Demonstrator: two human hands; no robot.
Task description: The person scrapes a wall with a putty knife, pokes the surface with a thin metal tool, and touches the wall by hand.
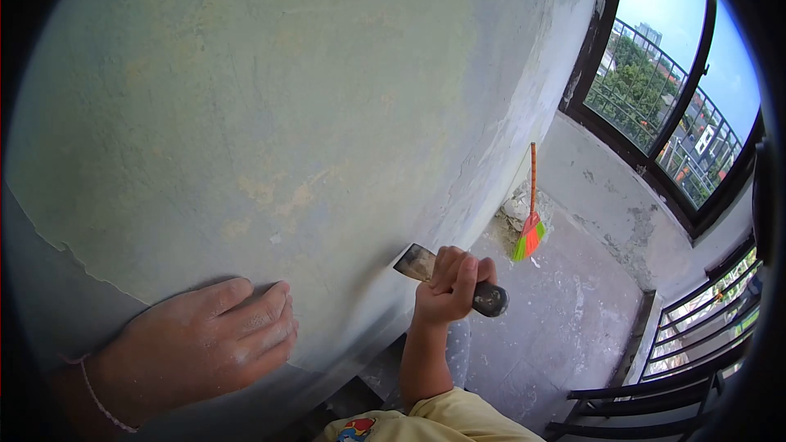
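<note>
My right hand [452, 285] is wrapped round the dark handle of a scraper [417, 263]. The scraper's flat, worn blade points up and left, its edge close to the wall [270, 115], while the rounded handle end sticks out past my fist. Lower left, my left hand [214, 334] lies against the wall with its fingers stretched to the right and nothing held in them. Pale dust coats its fingers. Pale green paint covers most of the wall, with worn tan patches; a ragged paint edge [90, 272] runs down to my left hand, with grey surface below it.
A broom [530, 233] with orange and green bristles leans in the far corner beside debris [516, 209]. Dark-framed windows [655, 160] stand above a low, patchy wall [602, 184]. Black railings [655, 401] border the dusty floor [532, 344] at right.
</note>
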